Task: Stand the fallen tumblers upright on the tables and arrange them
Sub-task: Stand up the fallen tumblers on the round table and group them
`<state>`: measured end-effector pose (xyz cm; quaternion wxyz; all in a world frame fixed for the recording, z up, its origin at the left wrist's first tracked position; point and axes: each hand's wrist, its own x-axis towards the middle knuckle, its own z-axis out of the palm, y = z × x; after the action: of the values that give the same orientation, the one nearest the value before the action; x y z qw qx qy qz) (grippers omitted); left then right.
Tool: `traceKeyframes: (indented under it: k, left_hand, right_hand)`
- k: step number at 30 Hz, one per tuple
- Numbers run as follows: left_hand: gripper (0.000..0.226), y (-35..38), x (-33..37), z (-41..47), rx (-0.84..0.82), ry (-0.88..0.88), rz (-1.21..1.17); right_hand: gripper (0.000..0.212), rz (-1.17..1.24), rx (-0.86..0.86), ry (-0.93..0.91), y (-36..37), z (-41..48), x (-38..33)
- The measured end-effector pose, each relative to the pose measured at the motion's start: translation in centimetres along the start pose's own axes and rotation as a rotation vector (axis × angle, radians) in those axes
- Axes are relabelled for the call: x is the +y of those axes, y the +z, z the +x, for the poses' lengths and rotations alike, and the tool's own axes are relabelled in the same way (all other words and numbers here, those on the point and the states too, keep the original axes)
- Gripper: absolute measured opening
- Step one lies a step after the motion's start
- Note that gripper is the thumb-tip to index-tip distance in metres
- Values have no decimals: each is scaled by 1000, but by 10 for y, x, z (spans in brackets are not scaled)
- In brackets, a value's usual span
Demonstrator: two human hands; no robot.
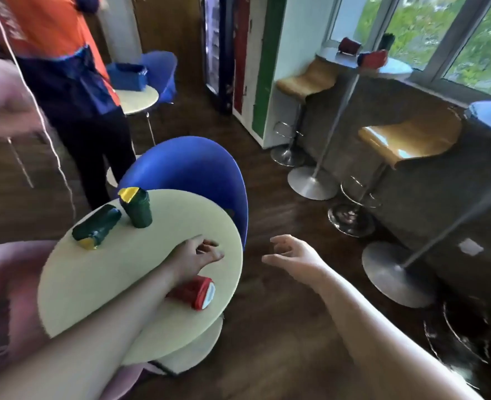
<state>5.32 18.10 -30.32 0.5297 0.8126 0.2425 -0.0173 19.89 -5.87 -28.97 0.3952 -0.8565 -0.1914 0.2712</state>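
On the round cream table (100,287) a red tumbler (196,291) lies on its side near the right edge, partly hidden by my left forearm. A green tumbler (95,226) with a yellow lid lies fallen at the far left. Beside it another green tumbler (137,207) with a yellow lid stands upright. My left hand (196,255) hovers over the table's right side, fingers loosely apart, holding nothing. Out past the table edge, my right hand (290,255) is open and empty over the floor. Two red tumblers (349,46) (373,59) lie fallen on the high table (394,67) by the window.
A blue chair (198,171) stands just behind the round table. A person in an orange top (56,39) stands at the far left. Wooden bar stools (412,140) and chrome table bases (397,272) crowd the right. A pink seat (4,284) is at my left.
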Motion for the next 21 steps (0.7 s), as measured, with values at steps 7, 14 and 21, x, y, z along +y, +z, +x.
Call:
traceKeyframes:
  k: [7,14,21]
  left_hand:
    - [45,-48,-65,-17,195,-205,-102]
    - [27,-115,-103,25,273,-229,51]
    - [32,-202,-114,117,302,-18,447]
  right_hand:
    - [70,-15,-228,-23,66,54,-24]
    - [68,-93,-284,29,132,91,-41]
    - [71,-184,-280,134,171,116,-48]
